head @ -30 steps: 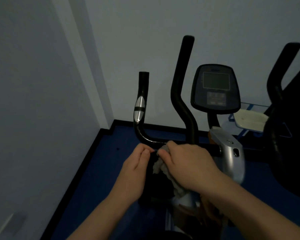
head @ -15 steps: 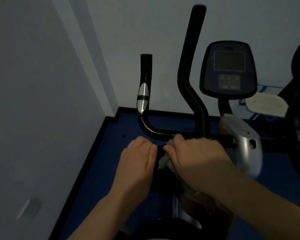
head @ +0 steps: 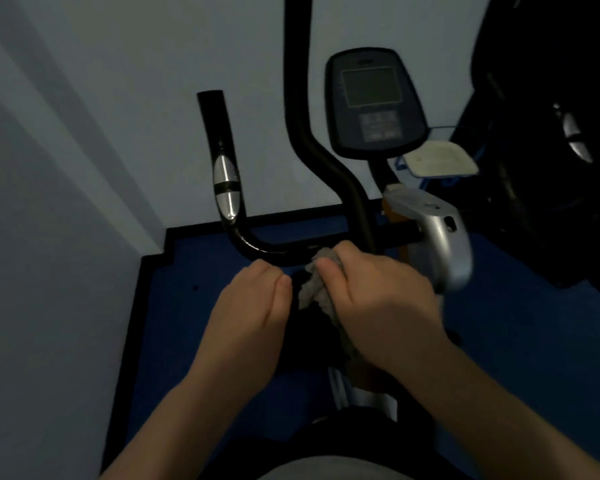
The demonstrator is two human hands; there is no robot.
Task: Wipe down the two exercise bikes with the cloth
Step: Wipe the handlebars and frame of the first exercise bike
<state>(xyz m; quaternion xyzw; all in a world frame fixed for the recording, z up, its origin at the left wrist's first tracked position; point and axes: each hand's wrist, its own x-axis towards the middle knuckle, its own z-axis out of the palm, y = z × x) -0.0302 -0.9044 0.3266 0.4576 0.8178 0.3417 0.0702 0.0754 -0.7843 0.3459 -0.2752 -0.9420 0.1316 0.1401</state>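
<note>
While the near exercise bike [head: 357,216] fills the middle of the view, a second dark machine [head: 541,168] stands at three o'clock, blurred and mostly cut off by the frame edge; nothing shows it touched by the cloth, so I judge that bike is left to do. On the near bike the console [head: 374,102] sits at one o'clock, the tall swing arm [head: 302,126] at twelve, and the curved black handlebar [head: 257,249] with its silver sensor runs from eleven o'clock down to the centre. Work is at the horizontal bar of that handlebar, so the task looks early: console, upright arms and silver housing [head: 440,237] all appear to remain. The right hand [head: 378,306] has its grip closed round the grey cloth [head: 317,289], bunched and pressed against the bar just right of centre. The left hand [head: 250,313] sits beside it at seven o'clock of the cloth, fingers curled downward; whether its grip holds anything I cannot tell.
</note>
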